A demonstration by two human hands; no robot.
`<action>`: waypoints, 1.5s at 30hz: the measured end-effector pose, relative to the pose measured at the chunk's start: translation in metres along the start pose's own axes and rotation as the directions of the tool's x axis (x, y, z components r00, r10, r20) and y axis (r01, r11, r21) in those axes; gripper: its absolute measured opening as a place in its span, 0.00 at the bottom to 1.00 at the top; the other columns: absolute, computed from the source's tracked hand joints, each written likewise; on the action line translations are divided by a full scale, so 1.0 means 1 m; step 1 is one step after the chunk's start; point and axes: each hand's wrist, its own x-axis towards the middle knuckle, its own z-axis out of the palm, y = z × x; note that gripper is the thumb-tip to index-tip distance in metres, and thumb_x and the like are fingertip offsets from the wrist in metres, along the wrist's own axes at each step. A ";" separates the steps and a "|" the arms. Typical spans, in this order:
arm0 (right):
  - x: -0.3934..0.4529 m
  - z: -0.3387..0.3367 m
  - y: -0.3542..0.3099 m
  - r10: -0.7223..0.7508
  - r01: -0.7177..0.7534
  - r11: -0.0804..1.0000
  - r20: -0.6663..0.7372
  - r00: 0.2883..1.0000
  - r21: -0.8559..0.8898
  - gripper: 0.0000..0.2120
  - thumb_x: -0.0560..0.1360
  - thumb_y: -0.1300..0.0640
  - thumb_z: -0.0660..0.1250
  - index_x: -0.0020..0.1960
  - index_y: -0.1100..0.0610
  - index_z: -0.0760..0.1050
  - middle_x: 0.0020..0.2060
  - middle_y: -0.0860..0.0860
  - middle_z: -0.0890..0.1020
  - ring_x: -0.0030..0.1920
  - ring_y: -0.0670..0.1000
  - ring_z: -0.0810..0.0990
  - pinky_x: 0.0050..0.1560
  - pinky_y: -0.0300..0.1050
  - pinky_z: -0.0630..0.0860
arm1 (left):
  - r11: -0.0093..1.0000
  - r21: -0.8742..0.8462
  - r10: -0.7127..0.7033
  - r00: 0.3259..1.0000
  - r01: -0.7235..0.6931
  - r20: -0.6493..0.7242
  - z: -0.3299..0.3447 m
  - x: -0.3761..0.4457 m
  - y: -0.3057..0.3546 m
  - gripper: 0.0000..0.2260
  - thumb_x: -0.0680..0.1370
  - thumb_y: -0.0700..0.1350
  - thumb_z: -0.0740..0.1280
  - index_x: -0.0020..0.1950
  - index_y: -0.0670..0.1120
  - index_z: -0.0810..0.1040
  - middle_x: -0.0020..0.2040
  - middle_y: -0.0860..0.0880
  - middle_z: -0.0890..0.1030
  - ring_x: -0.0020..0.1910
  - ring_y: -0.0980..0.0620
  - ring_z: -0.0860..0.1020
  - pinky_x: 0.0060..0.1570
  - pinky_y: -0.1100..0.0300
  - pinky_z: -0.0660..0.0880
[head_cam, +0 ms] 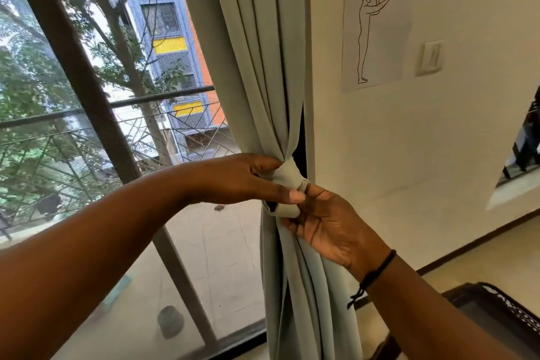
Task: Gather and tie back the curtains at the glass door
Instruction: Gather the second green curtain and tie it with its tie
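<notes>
The pale green curtain hung bunched up at the right side of the glass door, next to the white wall. A tieback band of the same cloth was wrapped round its middle. The left hand pinched the band from nine o'clock. The right hand pinched its end from five o'clock. A black cord circled the right wrist.
</notes>
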 end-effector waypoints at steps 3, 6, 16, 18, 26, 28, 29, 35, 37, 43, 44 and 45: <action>0.008 -0.001 0.002 -0.041 0.039 0.999 -0.056 0.998 -0.033 0.14 0.78 0.67 0.58 0.58 0.58 0.77 0.48 0.56 0.83 0.46 0.54 0.81 0.44 0.43 0.80 | 1.000 -0.003 0.005 1.000 -0.005 -0.005 0.004 0.002 0.002 0.22 0.67 0.58 0.69 0.59 0.56 0.78 0.53 0.60 0.81 0.52 0.64 0.77 0.49 0.68 0.70; 0.014 0.002 0.002 -0.084 0.077 0.996 -0.152 0.985 -0.049 0.12 0.78 0.66 0.59 0.57 0.59 0.79 0.48 0.57 0.84 0.45 0.53 0.83 0.41 0.41 0.80 | 1.000 0.027 -0.004 0.997 0.006 -0.071 0.010 0.006 0.001 0.25 0.64 0.63 0.71 0.59 0.58 0.78 0.56 0.59 0.80 0.56 0.60 0.76 0.56 0.60 0.71; 0.017 -0.001 -0.007 -0.026 0.088 0.982 -0.336 0.942 0.170 0.07 0.75 0.65 0.64 0.52 0.63 0.76 0.41 0.59 0.83 0.37 0.52 0.83 0.30 0.39 0.79 | 0.972 0.219 -0.007 0.943 0.085 -0.332 0.033 0.013 0.001 0.20 0.68 0.69 0.65 0.53 0.60 0.76 0.51 0.53 0.76 0.58 0.52 0.69 0.56 0.53 0.72; 0.008 0.001 -0.012 -0.060 0.105 0.980 -0.256 0.965 0.166 0.07 0.76 0.69 0.60 0.48 0.58 0.71 0.36 0.55 0.83 0.33 0.50 0.82 0.29 0.38 0.77 | 0.956 0.268 -0.010 0.923 0.122 -0.384 0.035 0.009 0.001 0.17 0.70 0.69 0.63 0.47 0.58 0.72 0.45 0.55 0.75 0.55 0.51 0.70 0.50 0.55 0.72; -0.007 0.001 -0.032 -0.558 0.277 0.631 -0.175 0.812 -0.725 0.17 0.71 0.63 0.72 0.47 0.48 0.65 0.40 0.49 0.82 0.32 0.41 0.79 0.36 0.31 0.74 | 0.803 0.539 0.144 0.794 0.256 -0.591 0.076 0.003 -0.014 0.26 0.75 0.67 0.49 0.63 0.53 0.71 0.60 0.51 0.75 0.58 0.46 0.70 0.54 0.53 0.71; -0.016 0.007 -0.041 -0.680 0.370 0.367 0.025 0.733 -0.854 0.12 0.74 0.62 0.69 0.47 0.48 0.68 0.40 0.47 0.79 0.31 0.41 0.76 0.33 0.29 0.71 | 0.773 0.578 0.200 0.764 0.262 -0.613 0.083 0.005 -0.022 0.25 0.76 0.65 0.52 0.62 0.50 0.73 0.58 0.49 0.77 0.57 0.43 0.73 0.53 0.51 0.73; -0.018 0.012 -0.047 -0.672 0.413 0.241 0.157 0.724 -0.878 0.09 0.75 0.61 0.67 0.48 0.49 0.71 0.41 0.47 0.78 0.33 0.42 0.76 0.33 0.29 0.71 | 0.766 0.591 0.235 0.746 0.252 -0.623 0.085 0.005 -0.025 0.24 0.76 0.64 0.53 0.61 0.50 0.74 0.57 0.49 0.78 0.56 0.43 0.73 0.52 0.51 0.74; -0.005 0.036 -0.066 -0.254 0.377 -0.447 0.519 0.816 -0.811 0.11 0.80 0.50 0.58 0.57 0.46 0.77 0.53 0.43 0.78 0.44 0.38 0.73 0.37 0.24 0.61 | 0.748 0.630 0.324 0.714 0.209 -0.621 0.094 0.003 -0.033 0.25 0.75 0.62 0.58 0.64 0.47 0.74 0.61 0.46 0.77 0.61 0.45 0.70 0.60 0.51 0.73; -0.004 0.043 -0.072 -0.183 0.355 -0.582 0.544 0.819 -0.731 0.13 0.81 0.48 0.55 0.59 0.46 0.76 0.55 0.44 0.78 0.52 0.44 0.76 0.37 0.24 0.60 | 0.773 0.600 0.259 0.761 0.206 -0.595 0.098 0.004 -0.037 0.29 0.75 0.63 0.56 0.70 0.47 0.67 0.67 0.45 0.71 0.66 0.41 0.68 0.67 0.49 0.67; -0.002 0.071 -0.078 0.055 0.321 -0.849 0.535 0.843 -0.419 0.12 0.80 0.52 0.55 0.53 0.52 0.76 0.49 0.51 0.76 0.40 0.49 0.72 0.29 0.38 0.62 | 0.789 0.587 0.274 0.754 0.178 -0.597 0.099 0.005 -0.040 0.25 0.76 0.60 0.53 0.68 0.48 0.67 0.68 0.47 0.69 0.69 0.44 0.66 0.70 0.49 0.59; -0.003 0.076 -0.078 0.111 0.328 -0.879 0.519 0.848 -0.347 0.12 0.80 0.52 0.54 0.53 0.52 0.76 0.47 0.50 0.73 0.39 0.48 0.69 0.27 0.37 0.56 | 0.801 0.579 0.291 0.748 0.150 -0.596 0.097 0.004 -0.040 0.23 0.76 0.59 0.54 0.66 0.48 0.69 0.66 0.48 0.71 0.67 0.45 0.68 0.70 0.50 0.59; -0.003 0.080 -0.079 0.149 0.337 -0.892 0.509 0.848 -0.300 0.12 0.80 0.52 0.54 0.53 0.53 0.76 0.45 0.50 0.70 0.38 0.48 0.67 0.27 0.37 0.54 | 0.809 0.575 0.311 0.740 0.123 -0.597 0.096 0.003 -0.039 0.20 0.77 0.58 0.55 0.63 0.49 0.71 0.64 0.48 0.73 0.65 0.45 0.69 0.69 0.51 0.60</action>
